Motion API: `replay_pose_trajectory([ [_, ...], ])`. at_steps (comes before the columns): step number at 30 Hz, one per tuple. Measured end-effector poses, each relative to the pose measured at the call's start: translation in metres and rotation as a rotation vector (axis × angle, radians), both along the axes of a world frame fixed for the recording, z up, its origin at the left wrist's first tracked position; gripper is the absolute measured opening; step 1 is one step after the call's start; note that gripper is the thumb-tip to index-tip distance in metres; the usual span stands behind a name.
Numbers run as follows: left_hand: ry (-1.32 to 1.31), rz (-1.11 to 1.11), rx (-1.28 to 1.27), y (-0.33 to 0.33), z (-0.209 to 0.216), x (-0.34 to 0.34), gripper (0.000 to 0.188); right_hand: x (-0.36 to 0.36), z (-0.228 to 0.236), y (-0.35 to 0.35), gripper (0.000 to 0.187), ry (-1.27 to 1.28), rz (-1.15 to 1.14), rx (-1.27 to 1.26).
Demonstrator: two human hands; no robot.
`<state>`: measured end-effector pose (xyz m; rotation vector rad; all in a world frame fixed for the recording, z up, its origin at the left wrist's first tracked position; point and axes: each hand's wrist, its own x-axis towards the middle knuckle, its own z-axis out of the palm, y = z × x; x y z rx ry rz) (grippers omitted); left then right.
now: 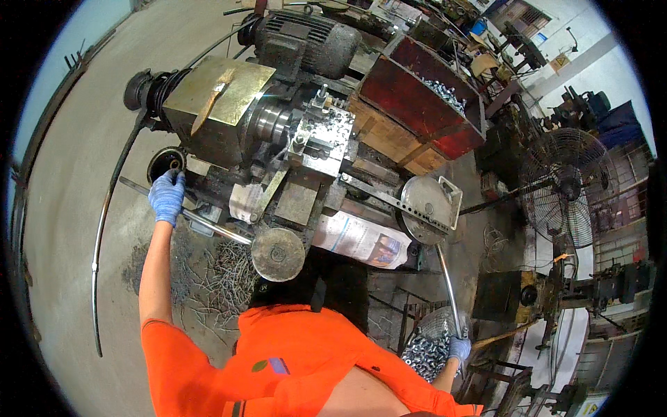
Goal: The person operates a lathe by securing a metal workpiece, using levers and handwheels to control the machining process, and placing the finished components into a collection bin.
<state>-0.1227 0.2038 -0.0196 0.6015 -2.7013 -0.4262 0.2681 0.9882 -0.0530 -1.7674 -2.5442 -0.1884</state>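
Observation:
My left hand [167, 198], in a blue knitted glove, reaches to the rim of a dark round cup-shaped part [166, 164] on the left of a lathe-like machine. Its fingers are pinched together at the cup; what they hold is too small to make out. A steel rod [215, 228] passes beside this hand toward a round metal disc [277, 254]. At the lower right, my gloved right hand [458, 349] is closed around the lower end of a long steel lever [448, 288]. Beside it sits a mesh basket [432, 321] holding many small shiny metal parts [425, 356].
A brush [208, 108] lies on the brass-coloured machine cover [240, 76]. Behind stand a motor [313, 45] and a red bin [410, 87] with metal parts. A perforated bar [389, 199] crosses near a round plate [422, 201]. Metal shavings [226, 281] litter the floor; a fan [566, 184] stands right.

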Motion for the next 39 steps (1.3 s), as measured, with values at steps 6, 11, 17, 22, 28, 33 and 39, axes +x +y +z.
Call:
replay_pose_trajectory([
  [6,0.019,-0.001,0.012,0.0,0.0,0.003,0.029,-0.004,0.004,-0.006,0.041,0.016,-0.021,-0.019],
  [11,-0.005,0.003,0.044,-0.004,-0.007,-0.002,0.029,0.011,-0.015,0.011,0.041,0.017,0.037,0.046],
  [17,0.007,0.002,0.01,0.0,0.001,0.004,0.03,0.008,-0.013,0.005,0.042,0.017,0.01,-0.007],
  [22,0.011,-0.004,0.011,0.002,0.003,0.002,0.03,0.003,-0.003,-0.002,0.045,-0.004,-0.06,-0.031],
  [28,0.004,-0.001,0.014,0.0,0.001,0.001,0.028,0.0,-0.003,-0.006,0.047,-0.02,-0.107,-0.068],
  [33,0.016,0.009,0.014,0.0,0.0,0.001,0.028,0.006,-0.009,0.0,0.047,-0.052,-0.062,-0.048],
  [39,0.023,0.003,0.018,0.0,0.001,0.002,0.028,0.01,-0.015,0.004,0.046,-0.03,-0.103,-0.025],
])
